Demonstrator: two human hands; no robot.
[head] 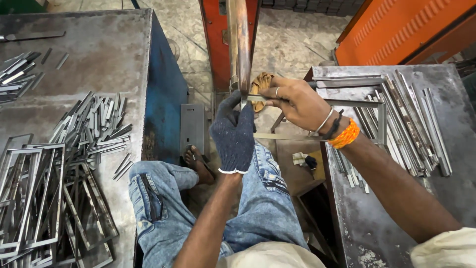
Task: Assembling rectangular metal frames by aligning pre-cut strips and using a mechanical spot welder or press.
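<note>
Short strips [94, 126] and welded frames [29, 198] lie on the left desk [104, 49]; long strips [411, 124] lie on the right desk [377, 218]; a vertical rod [240, 44] stands between.

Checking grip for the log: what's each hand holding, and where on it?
Both hold one thin metal frame: right hand pinches its top strip near the corner under the copper electrode; gloved left hand steadies that corner.

1. Knitted dark-blue cloth glove on left hand [233, 134], fuzzy and matt.
2. Thin grey metal frame [342, 119], dull sheen, pinched in bare right hand [292, 101].
3. Scuffed, matt steel table [99, 44], upper left.
4. Glossy coppery rod [239, 39], top centre.
5. Faded denim jeans [263, 198].
</note>
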